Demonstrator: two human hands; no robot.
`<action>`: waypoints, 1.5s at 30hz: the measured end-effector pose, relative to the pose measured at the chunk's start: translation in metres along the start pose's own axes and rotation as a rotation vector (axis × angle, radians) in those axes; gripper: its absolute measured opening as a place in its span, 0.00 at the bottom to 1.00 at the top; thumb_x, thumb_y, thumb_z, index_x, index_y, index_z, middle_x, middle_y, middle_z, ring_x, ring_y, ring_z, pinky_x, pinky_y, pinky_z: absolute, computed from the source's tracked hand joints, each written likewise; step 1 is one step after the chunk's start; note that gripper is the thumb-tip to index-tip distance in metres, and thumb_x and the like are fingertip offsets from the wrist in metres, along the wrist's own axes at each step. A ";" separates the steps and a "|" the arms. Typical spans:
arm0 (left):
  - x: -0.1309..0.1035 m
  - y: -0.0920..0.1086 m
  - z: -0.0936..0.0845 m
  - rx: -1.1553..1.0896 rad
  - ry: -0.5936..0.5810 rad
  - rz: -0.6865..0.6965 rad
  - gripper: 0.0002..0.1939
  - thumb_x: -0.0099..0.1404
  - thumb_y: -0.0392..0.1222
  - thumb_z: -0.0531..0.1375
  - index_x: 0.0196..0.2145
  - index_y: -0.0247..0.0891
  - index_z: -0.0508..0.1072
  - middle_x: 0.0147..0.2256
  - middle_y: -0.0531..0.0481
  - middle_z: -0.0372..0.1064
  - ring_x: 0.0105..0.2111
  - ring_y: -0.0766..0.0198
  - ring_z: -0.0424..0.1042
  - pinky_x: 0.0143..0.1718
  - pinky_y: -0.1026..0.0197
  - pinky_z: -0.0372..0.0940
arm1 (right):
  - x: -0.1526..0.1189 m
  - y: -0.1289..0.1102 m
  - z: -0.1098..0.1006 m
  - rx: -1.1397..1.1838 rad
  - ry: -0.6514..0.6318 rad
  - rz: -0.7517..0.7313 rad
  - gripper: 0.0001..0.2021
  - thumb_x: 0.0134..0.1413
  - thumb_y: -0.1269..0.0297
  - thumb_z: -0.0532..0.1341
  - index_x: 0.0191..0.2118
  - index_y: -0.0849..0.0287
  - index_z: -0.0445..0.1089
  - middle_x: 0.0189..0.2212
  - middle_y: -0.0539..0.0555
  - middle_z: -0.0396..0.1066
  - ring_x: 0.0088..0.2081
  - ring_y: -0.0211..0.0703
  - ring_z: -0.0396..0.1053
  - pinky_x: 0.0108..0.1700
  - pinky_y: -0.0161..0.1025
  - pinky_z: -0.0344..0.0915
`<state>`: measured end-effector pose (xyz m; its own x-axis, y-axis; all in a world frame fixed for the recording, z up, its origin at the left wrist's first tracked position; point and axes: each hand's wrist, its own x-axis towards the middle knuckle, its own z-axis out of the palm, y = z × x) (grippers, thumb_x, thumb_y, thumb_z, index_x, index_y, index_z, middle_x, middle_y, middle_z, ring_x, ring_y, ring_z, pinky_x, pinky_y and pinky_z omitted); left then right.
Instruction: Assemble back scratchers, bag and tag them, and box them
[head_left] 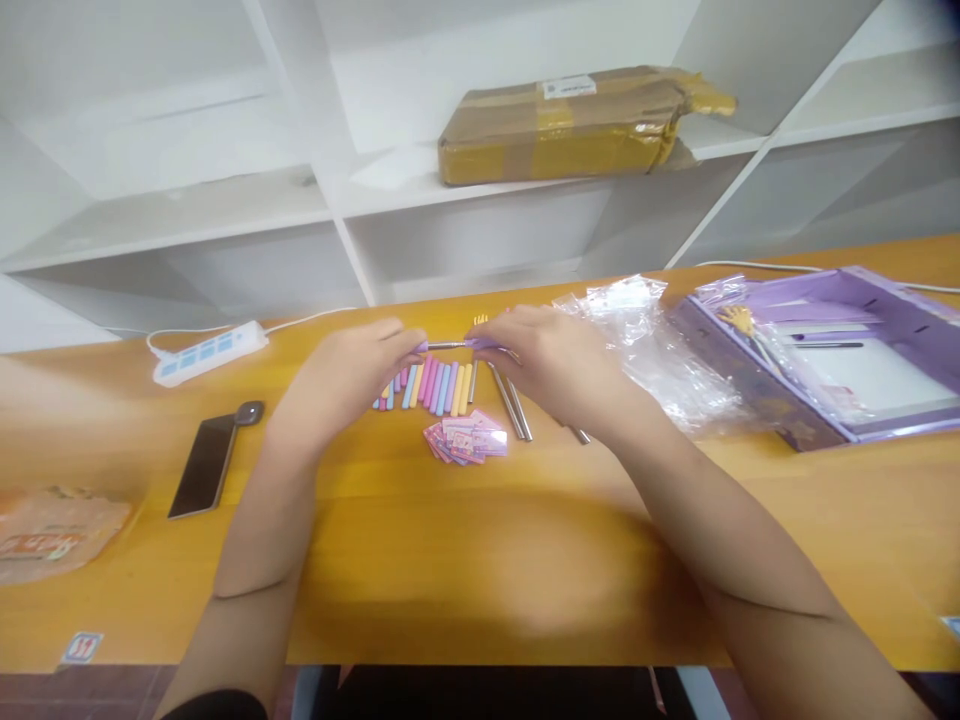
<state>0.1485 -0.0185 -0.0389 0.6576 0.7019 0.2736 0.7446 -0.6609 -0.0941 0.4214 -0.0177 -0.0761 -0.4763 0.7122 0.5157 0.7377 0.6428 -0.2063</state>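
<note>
A thin metal rod [446, 345] with purple ends stretches level between my two hands, above the wooden table. My left hand [367, 360] pinches its left purple end, and my right hand [536, 350] grips the purple part on the right. Just below lies a row of pink, purple, blue and yellow sticks [442, 388], partly hidden at the left by my left hand. Nearer to me is a small pile of pink printed cards [463, 438]. Several silver metal tubes [516, 405] lie below my right hand, some partly covered by it.
Clear plastic bags [652, 350] and a purple open box [817, 420] are at the right. A power strip [212, 353], phone [204, 465], dark mouse [249, 412] and plastic packet [60, 530] lie left. A taped parcel [555, 135] rests on the white shelf [247, 205] behind.
</note>
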 end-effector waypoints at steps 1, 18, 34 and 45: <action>0.000 0.000 0.001 0.005 -0.003 0.002 0.10 0.81 0.44 0.55 0.46 0.42 0.76 0.35 0.50 0.73 0.29 0.61 0.71 0.30 0.58 0.56 | 0.000 0.002 0.002 -0.033 0.020 -0.008 0.10 0.73 0.66 0.60 0.47 0.55 0.81 0.41 0.55 0.81 0.40 0.47 0.73 0.44 0.44 0.61; 0.008 0.011 0.006 0.208 -0.015 -0.197 0.18 0.80 0.53 0.55 0.35 0.41 0.74 0.25 0.49 0.74 0.22 0.58 0.70 0.27 0.57 0.48 | 0.001 0.002 -0.014 -0.125 0.059 -0.117 0.14 0.75 0.68 0.54 0.46 0.53 0.78 0.31 0.51 0.74 0.35 0.41 0.67 0.49 0.43 0.60; 0.001 -0.031 -0.003 0.318 0.104 -0.572 0.17 0.72 0.40 0.57 0.24 0.39 0.71 0.20 0.50 0.56 0.24 0.61 0.54 0.31 0.56 0.43 | 0.010 0.062 -0.026 -0.260 0.305 -0.163 0.16 0.78 0.65 0.54 0.42 0.51 0.79 0.33 0.49 0.78 0.36 0.39 0.71 0.61 0.46 0.65; -0.045 -0.120 -0.030 0.381 0.101 -0.781 0.12 0.67 0.35 0.56 0.25 0.38 0.62 0.25 0.52 0.47 0.31 0.61 0.47 0.32 0.59 0.42 | -0.047 0.199 -0.094 -0.518 0.366 0.619 0.11 0.70 0.69 0.67 0.52 0.61 0.84 0.50 0.62 0.82 0.53 0.42 0.78 0.64 0.40 0.64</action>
<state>0.0261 0.0212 -0.0109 -0.0568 0.8781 0.4750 0.9774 0.1459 -0.1530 0.6355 0.0504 -0.0628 0.1976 0.6977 0.6886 0.9787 -0.0999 -0.1796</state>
